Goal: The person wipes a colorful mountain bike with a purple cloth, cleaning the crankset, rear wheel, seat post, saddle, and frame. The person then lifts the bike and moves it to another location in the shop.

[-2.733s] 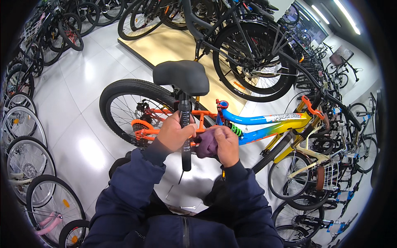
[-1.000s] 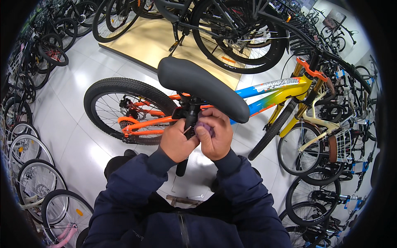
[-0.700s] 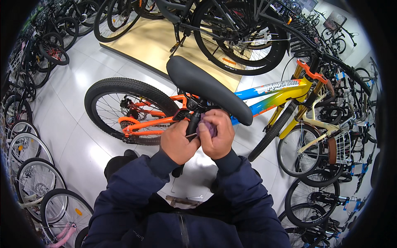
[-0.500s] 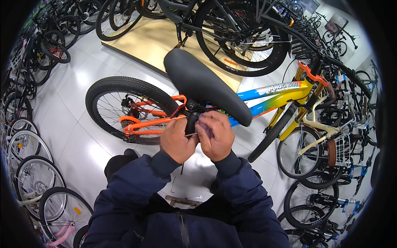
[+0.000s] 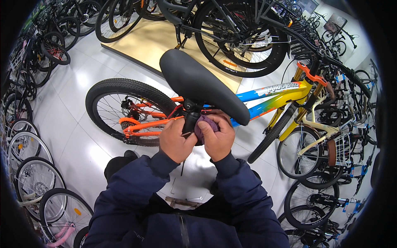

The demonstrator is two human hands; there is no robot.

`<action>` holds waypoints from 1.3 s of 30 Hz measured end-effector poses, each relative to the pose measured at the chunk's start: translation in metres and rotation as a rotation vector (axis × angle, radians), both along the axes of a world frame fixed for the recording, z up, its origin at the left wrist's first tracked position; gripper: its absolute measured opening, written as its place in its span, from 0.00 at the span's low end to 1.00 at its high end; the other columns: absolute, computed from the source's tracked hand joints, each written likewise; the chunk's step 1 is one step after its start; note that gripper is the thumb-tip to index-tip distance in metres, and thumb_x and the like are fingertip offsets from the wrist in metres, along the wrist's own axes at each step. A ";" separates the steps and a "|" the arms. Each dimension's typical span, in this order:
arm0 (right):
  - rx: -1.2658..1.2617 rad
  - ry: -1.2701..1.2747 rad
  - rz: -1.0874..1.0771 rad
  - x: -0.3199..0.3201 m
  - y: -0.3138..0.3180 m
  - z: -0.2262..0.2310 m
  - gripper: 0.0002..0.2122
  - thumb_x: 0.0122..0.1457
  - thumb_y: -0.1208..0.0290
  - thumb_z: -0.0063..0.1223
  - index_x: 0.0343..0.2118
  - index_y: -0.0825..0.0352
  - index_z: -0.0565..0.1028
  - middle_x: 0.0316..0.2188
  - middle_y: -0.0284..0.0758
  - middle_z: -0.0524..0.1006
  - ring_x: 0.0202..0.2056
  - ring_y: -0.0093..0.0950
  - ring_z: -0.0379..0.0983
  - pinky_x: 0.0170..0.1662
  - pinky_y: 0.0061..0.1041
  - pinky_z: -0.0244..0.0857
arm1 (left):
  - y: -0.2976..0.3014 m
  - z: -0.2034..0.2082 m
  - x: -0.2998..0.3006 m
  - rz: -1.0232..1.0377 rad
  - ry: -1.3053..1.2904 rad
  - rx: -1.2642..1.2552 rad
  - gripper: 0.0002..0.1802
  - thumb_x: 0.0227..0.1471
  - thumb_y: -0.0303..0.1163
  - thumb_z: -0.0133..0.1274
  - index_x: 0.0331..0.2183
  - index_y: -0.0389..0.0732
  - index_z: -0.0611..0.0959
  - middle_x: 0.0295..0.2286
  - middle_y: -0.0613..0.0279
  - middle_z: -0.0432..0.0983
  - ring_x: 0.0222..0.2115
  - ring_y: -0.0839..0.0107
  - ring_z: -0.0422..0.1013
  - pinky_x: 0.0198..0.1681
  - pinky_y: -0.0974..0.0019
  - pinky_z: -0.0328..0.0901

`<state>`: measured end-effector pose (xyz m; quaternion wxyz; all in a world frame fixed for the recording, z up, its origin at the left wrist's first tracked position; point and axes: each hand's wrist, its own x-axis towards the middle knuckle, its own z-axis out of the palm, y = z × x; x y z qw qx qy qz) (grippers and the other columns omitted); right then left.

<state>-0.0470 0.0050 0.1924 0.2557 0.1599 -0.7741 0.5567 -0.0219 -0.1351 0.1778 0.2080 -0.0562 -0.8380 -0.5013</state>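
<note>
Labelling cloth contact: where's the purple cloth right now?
Head view, centre: the crumpled purple cloth is in the right hand, pressed against the black seat post just under the black bicycle saddle.

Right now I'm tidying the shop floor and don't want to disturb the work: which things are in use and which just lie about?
In use:
left hand
right hand
purple cloth
seat post
black saddle

Lying about:
small tools on the floor
parked bicycles

Two forearms in dark blue sleeves rise from the lower edge, wrists close together. The left hand [image 5: 175,140] is curled in a loose fist; the right hand [image 5: 218,138] is curled beside it, knuckles nearly touching.
</note>
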 end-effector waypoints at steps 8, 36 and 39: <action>-0.384 -0.214 0.313 -0.012 0.018 -0.022 0.11 0.62 0.76 0.58 0.46 0.71 0.76 0.36 0.32 0.80 0.38 0.22 0.75 0.43 0.21 0.69 | -0.014 0.016 0.000 -0.309 -0.110 0.077 0.15 0.44 0.27 0.60 0.37 0.35 0.78 0.26 0.56 0.74 0.27 0.62 0.71 0.32 0.63 0.66; -0.922 -0.646 0.852 -0.019 0.026 -0.017 0.16 0.63 0.76 0.50 0.54 0.70 0.69 0.52 0.37 0.73 0.51 0.28 0.72 0.56 0.29 0.66 | -0.046 0.032 -0.010 -0.757 -0.667 0.739 0.04 0.48 0.20 0.54 0.29 0.35 0.75 0.17 0.64 0.69 0.17 0.73 0.70 0.30 0.62 0.72; -0.883 -0.706 0.818 -0.020 0.026 -0.017 0.18 0.58 0.79 0.54 0.53 0.72 0.70 0.49 0.37 0.75 0.48 0.26 0.74 0.53 0.28 0.68 | -0.048 0.031 -0.009 -0.798 -0.698 0.731 0.03 0.47 0.22 0.53 0.27 0.36 0.75 0.16 0.64 0.69 0.18 0.75 0.67 0.27 0.68 0.65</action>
